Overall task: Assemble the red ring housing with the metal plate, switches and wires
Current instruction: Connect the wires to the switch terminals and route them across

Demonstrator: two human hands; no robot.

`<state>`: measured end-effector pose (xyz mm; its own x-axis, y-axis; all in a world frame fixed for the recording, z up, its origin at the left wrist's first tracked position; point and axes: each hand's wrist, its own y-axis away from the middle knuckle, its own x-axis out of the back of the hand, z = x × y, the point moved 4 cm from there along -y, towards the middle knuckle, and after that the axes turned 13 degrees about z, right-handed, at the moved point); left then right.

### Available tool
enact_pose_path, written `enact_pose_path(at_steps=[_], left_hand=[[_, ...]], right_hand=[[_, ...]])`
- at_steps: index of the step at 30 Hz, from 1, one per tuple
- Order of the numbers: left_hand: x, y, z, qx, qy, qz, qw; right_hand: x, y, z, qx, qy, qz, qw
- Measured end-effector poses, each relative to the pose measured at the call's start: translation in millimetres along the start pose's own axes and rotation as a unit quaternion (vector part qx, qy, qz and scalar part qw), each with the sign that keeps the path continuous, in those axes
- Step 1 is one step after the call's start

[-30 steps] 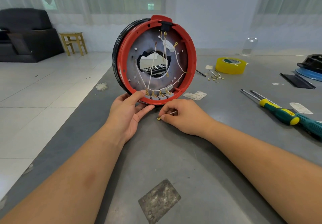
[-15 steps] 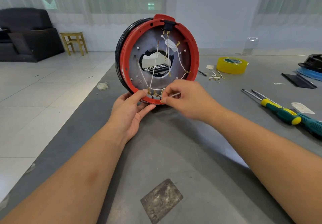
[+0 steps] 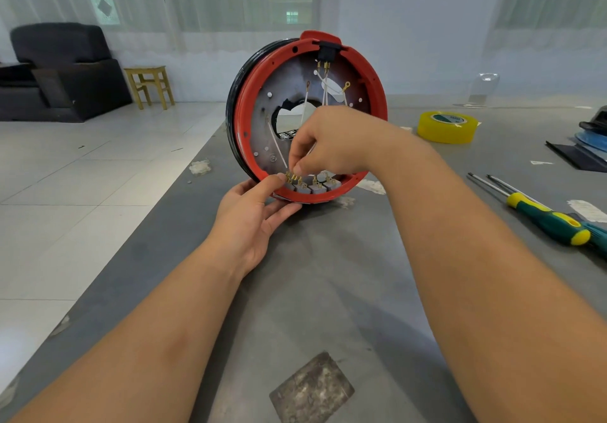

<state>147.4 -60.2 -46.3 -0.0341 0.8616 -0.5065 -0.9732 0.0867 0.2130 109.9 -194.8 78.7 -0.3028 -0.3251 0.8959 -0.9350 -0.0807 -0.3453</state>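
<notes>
The red ring housing [image 3: 244, 120] stands on edge on the grey table, its open side towards me. Inside it sits the round metal plate [image 3: 282, 80], crossed by thin white wires [image 3: 277, 146] with brass ends. A row of grey switches [image 3: 315, 186] with brass terminals lines the bottom of the ring. My left hand [image 3: 253, 215] steadies the ring's lower edge, thumb against the leftmost switch. My right hand [image 3: 331, 141] reaches into the ring and pinches a wire end at the left switch terminals. It hides the plate's middle.
The grey table [image 3: 345, 291] ends at my left over a tiled floor. A roll of yellow tape [image 3: 446, 126] lies at the right rear. Two screwdrivers [image 3: 545, 218] lie at the right. A dark patch [image 3: 312, 386] marks the near table. Black parts [image 3: 588, 149] sit far right.
My right hand lifted a brass-tipped wire off the table and moved it up into the ring, down onto the left switch terminals. My left hand kept its hold.
</notes>
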Motion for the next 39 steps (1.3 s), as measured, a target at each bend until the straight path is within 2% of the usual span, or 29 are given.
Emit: enact_pose_path(at_steps=[6, 17, 39], left_hand=[[0, -1, -1, -0.003, 0.0, 0.005, 1.0], [-1, 5, 0, -0.001, -0.011, 0.009, 1.0], [0, 4, 0, 0.004, -0.005, 0.011, 1.0]], right_hand=[[-9, -2, 12, -0.016, 0.036, 0.036, 0.999], [-17, 0, 13, -0.012, 0.057, -0.013, 0.998], [-28, -6, 17, 0.023, 0.097, 0.024, 0.995]])
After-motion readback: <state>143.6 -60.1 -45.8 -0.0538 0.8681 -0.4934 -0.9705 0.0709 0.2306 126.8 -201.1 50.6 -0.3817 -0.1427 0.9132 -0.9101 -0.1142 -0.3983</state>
